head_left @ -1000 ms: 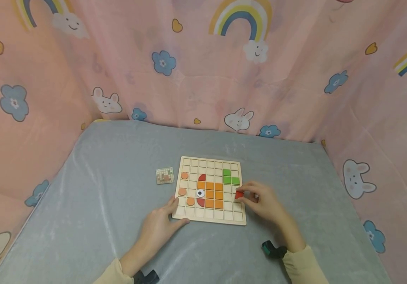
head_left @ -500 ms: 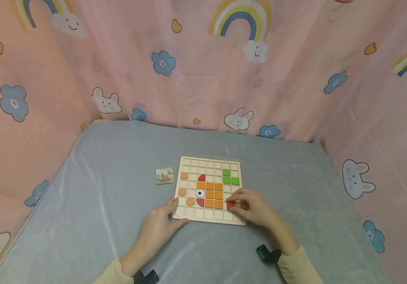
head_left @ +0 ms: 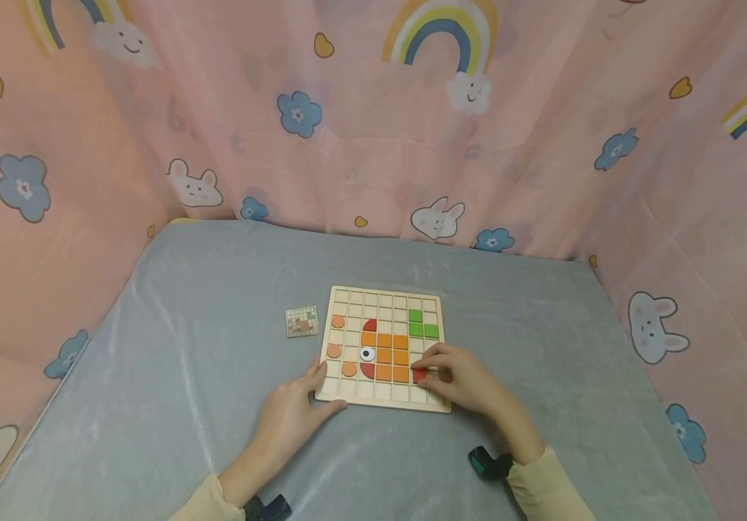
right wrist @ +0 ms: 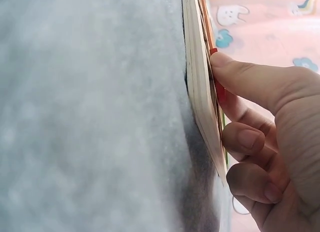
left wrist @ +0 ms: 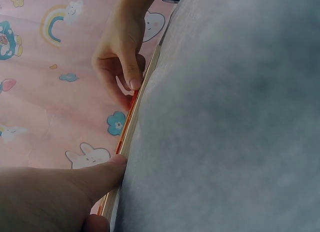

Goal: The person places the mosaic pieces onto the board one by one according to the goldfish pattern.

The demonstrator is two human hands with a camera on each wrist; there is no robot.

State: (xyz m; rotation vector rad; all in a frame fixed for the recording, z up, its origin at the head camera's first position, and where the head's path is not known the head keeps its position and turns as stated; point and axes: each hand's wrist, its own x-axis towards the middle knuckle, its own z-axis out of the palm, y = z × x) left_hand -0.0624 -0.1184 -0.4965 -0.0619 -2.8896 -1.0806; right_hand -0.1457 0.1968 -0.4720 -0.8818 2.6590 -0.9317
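A wooden grid board [head_left: 366, 397] lies on the grey cloth. My left hand [head_left: 291, 407] holds its near-left corner, fingers along the left edge and thumb at the front edge. Over the board's right part, my right hand [head_left: 460, 373] pinches a red piece [head_left: 418, 376] between thumb and index finger, close beside the orange squares [head_left: 393, 359]. The red piece [right wrist: 220, 90] shows right at the board's surface in the right wrist view. Red rounded pieces [head_left: 368, 371], a white eye piece [head_left: 367, 354], peach discs [head_left: 334, 351] and green squares [head_left: 416, 330] sit in other cells.
A small pattern card [head_left: 301, 322] lies left of the board. Pink printed curtains [head_left: 353, 145] stand behind and at both sides of the grey-covered table [head_left: 217, 289]. Dark wrist devices [head_left: 490, 463] sit by both sleeves.
My right hand has moved the red piece from the board's right edge leftward and nearer, to beside the lower orange squares. The left hand has stayed at the corner.
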